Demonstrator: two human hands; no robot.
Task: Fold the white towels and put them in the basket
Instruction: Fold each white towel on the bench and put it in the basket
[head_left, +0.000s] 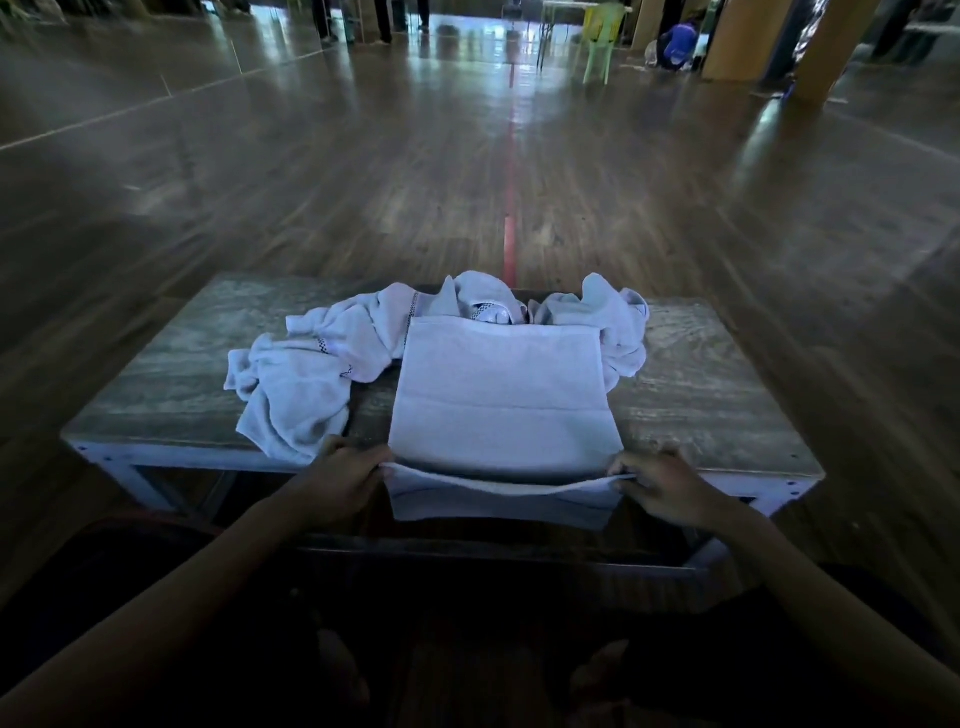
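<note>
Two towel (500, 395) corners sit pinched in the fingers (372, 466).

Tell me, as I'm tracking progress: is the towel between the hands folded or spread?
Mostly spread: the towel lies flat on the table, left hand and right hand pinching its near edge.

Both arms stretched forward.
My left hand (340, 480) and right hand (670, 488) each pinch a near corner of the towel (498, 395), knuckles up.

Crumpled towels (311, 374) crowd the table's (727, 384) far side.
</note>
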